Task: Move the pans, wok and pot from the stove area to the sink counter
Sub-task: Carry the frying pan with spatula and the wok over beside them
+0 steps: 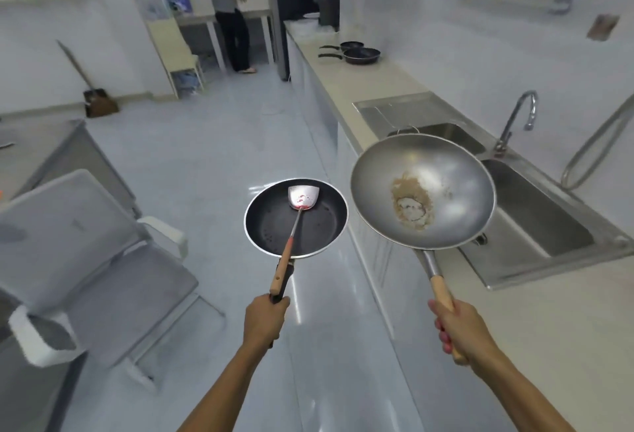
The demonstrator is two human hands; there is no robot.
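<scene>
My left hand (264, 318) grips the dark handle of a black frying pan (319, 226), held level over the floor. A metal spatula (303, 197) with a wooden handle lies in that pan, red smears on its blade. My right hand (458, 330) grips the wooden handle of a steel wok (446, 171) with brown residue in its bottom. The wok hangs over the counter edge, just in front of the double sink (535, 222). Two more black pans (363, 54) sit far down the beige counter (360, 85).
A faucet (514, 119) rises behind the sink. White cabinets run below the counter on the right. A grey office chair (92, 250) stands at the left. A person stands at a table in the far background. A dustpan leans on the left wall.
</scene>
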